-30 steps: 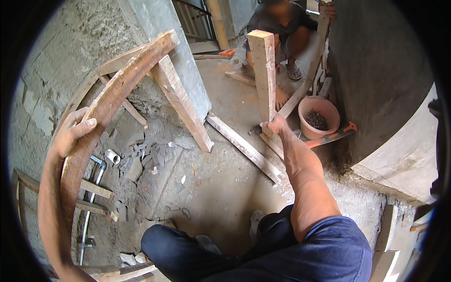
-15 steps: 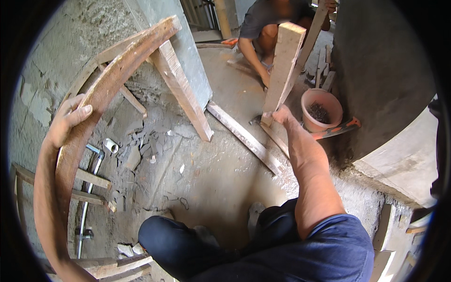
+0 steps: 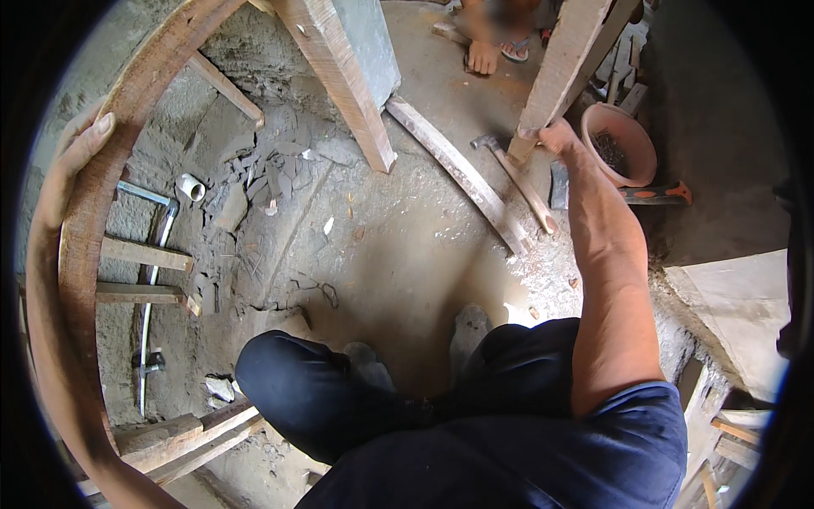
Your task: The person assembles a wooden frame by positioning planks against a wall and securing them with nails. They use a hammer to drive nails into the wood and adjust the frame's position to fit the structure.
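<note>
Grey floor (image 3: 398,246) spreads below while the left hand (image 3: 75,154) curls round a bent beam (image 3: 131,102) and the right hand (image 3: 555,137) grips a post (image 3: 561,68), both likely stiff, heavy, best held mid-way.

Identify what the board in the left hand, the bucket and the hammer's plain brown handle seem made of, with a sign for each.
Board: seemingly rough, unpainted wood; brown, streaked grain shows.
Bucket: probably plastic, smooth; thin rim, even pink colour.
Handle: likely wood, tan; finish unclear.
</note>
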`<act>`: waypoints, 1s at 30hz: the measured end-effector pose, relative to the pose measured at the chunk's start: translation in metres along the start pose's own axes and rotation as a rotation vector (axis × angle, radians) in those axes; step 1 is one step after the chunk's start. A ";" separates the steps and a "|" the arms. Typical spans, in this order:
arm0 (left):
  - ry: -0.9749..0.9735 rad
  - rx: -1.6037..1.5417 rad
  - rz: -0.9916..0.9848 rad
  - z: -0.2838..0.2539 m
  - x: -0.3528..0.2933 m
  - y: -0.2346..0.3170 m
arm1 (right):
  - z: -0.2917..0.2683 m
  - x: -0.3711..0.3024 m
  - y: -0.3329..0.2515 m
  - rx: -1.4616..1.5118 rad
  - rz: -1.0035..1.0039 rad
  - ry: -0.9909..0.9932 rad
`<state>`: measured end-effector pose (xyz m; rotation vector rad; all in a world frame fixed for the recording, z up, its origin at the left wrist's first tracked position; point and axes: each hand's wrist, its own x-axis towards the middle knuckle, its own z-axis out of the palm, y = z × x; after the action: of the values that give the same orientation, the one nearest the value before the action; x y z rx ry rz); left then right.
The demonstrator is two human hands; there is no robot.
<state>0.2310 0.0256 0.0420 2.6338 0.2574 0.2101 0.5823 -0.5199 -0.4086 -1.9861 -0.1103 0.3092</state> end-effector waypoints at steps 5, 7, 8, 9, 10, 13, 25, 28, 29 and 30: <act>-0.018 0.050 -0.101 -0.003 -0.005 0.001 | -0.011 0.034 0.045 0.044 -0.003 0.002; -0.009 0.066 -0.104 -0.003 -0.006 0.000 | -0.009 0.044 0.056 -0.211 -0.061 0.087; -0.010 0.069 -0.104 -0.003 -0.005 -0.002 | -0.009 0.043 0.058 -0.271 -0.042 0.078; -0.014 0.068 -0.099 -0.004 -0.004 -0.003 | -0.009 0.039 0.057 -0.359 -0.029 0.066; -0.013 0.066 -0.096 -0.003 -0.005 -0.004 | -0.010 0.032 0.053 -0.449 -0.016 0.053; -0.016 0.073 -0.088 -0.002 -0.002 -0.008 | -0.008 -0.006 0.030 -0.578 0.084 0.028; 0.000 0.071 -0.043 -0.002 -0.008 -0.013 | 0.116 -0.106 0.038 -0.991 -0.007 -0.538; 0.012 0.071 -0.023 -0.001 -0.008 -0.011 | 0.114 -0.096 0.039 -0.903 -0.003 -0.478; 0.018 0.074 -0.018 0.000 -0.009 -0.010 | 0.109 -0.092 0.038 -0.815 0.047 -0.414; 0.030 0.081 -0.011 0.001 -0.010 -0.008 | 0.103 -0.088 0.037 -0.699 0.068 -0.364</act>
<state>0.2203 0.0299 0.0361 2.7100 0.2959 0.2408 0.4678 -0.4642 -0.4674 -2.6034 -0.4315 0.7551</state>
